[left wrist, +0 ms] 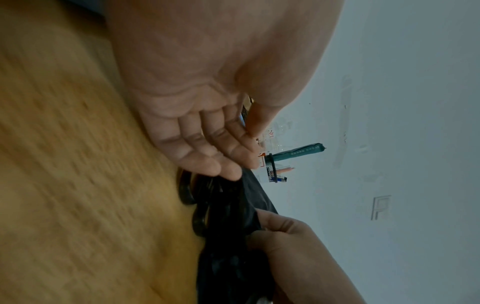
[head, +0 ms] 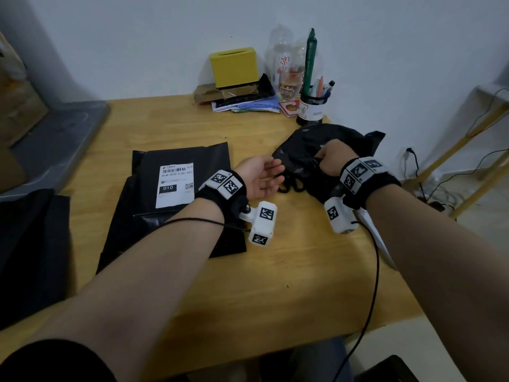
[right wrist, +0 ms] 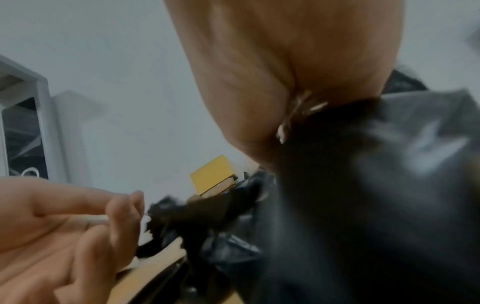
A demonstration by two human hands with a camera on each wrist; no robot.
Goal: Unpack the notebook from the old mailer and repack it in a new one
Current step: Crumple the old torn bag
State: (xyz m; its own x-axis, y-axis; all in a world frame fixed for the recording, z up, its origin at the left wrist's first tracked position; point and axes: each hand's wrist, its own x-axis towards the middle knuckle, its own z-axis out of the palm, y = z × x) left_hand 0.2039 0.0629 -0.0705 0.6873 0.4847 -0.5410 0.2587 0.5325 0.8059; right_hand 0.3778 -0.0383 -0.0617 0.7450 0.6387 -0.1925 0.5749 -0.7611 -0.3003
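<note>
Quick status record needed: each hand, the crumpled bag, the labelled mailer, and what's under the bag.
left hand: open, palm up, fingertips at the crumpled black plastic bag
right hand: grips the bag's top
black scissors: handles showing at the bag's near edge
flat black mailer with white shipping label: lying on the wooden table, untouched
notebook: not visible

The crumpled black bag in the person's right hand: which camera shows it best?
The head view: the whole crumpled black bag shows, gripped by the right hand. The left wrist view shows only its edge, and the right wrist view a blurred close-up.
</note>
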